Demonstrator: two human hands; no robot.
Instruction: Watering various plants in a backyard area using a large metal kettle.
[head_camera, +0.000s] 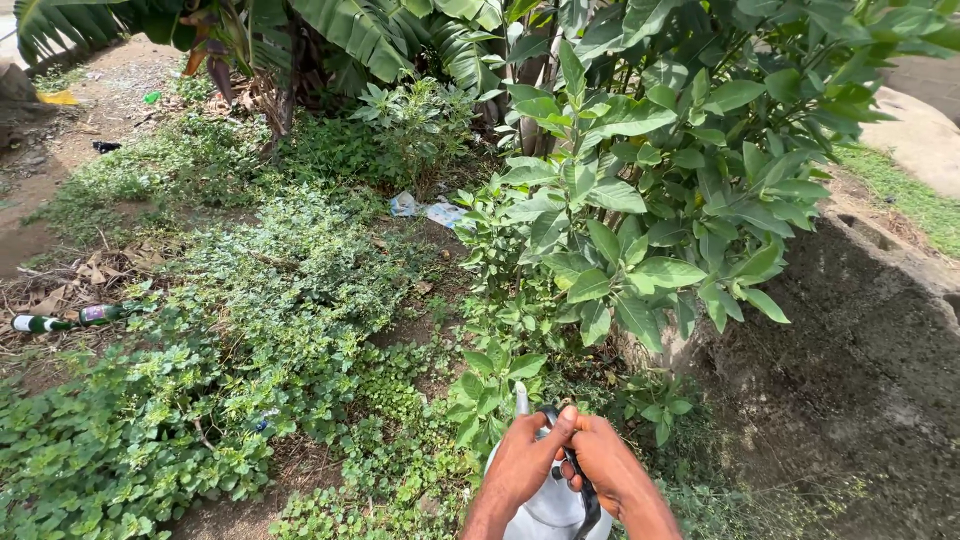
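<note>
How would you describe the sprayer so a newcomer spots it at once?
Start at the leafy shrub right of centre and drop to the bottom edge of the view. There both hands, left hand and right hand, clasp a sprayer. It is the only smooth pale-grey thing with a black handle among the green plants.

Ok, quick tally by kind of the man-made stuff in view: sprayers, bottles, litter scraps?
Sprayer, white, held by left hand and right hand: 1
Green bottles lying on the ground at left: 2
Pale litter scraps under the bush: 2
Total: 5
</note>
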